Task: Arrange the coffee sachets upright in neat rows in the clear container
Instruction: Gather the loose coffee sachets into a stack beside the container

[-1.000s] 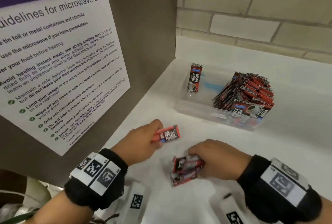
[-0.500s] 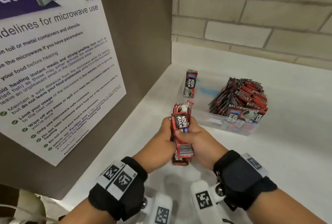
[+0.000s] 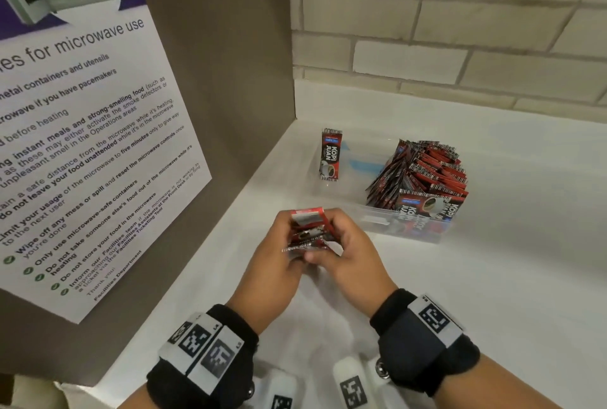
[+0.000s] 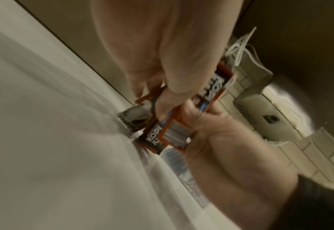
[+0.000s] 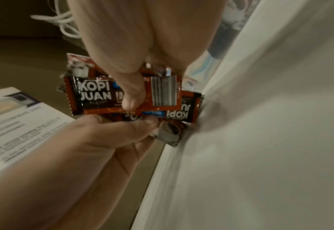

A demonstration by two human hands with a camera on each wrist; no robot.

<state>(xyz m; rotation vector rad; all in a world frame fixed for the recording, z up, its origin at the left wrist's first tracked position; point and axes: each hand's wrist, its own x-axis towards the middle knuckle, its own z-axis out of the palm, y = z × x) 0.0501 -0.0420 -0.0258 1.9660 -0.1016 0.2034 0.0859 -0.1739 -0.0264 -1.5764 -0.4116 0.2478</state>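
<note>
Both hands meet over the white desk (image 3: pixel 492 277), just in front of the clear container (image 3: pixel 407 228). The left hand (image 3: pixel 272 257) and the right hand (image 3: pixel 348 261) close together around a small bundle of Kopi Juan coffee sachets (image 3: pixel 310 233), thumbs and fingers curled round its faces and edges. The right-wrist view shows the lower edge of the bundle touching the desk and the packs lying at differing angles, so the two-handed hold is probably a squaring step: tapping the edges level so that the sachets can go in as one upright block. At least three sachets can be told apart in the bundle; the exact count is hidden by the fingers.

Inside the container a single sachet (image 3: pixel 331 155) stands upright at the far left end, seemingly propped by the wall. A dense stack of sachets (image 3: pixel 423 175) fills the right side, its packs leaning rather than vertical; they are too many and too overlapped to count. The middle of the container, between the two, holds none, and is the likely place for the bundle.

A microwave-use poster (image 3: pixel 85 146) hangs on the brown panel to the left; a brick wall (image 3: pixel 460 21) stands behind the desk.
</note>
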